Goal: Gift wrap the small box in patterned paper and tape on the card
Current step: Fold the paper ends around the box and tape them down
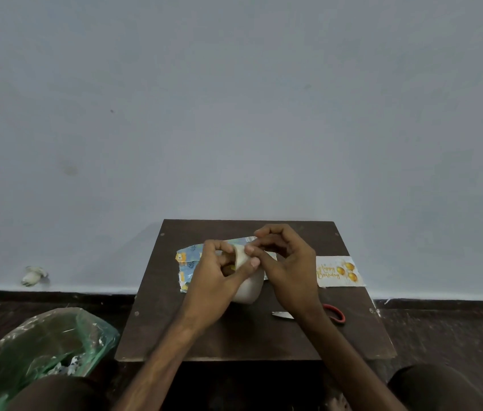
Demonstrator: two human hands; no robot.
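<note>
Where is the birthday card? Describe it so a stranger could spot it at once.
Start at the small dark wooden table against the pale wall. On its far right edge, beyond the right hand, lies the birthday card, flat and partly overhanging. It alone is white with gold balloons and gold "Happy Birthday" script; the wrapping paper is blue.

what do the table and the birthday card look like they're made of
Table: seemingly wood or laminated board, dark brown, matte, with screw heads near its corners. Card: looks like thin printed paper or card, white with gold balloons and lettering; gloss can't be judged.
</note>
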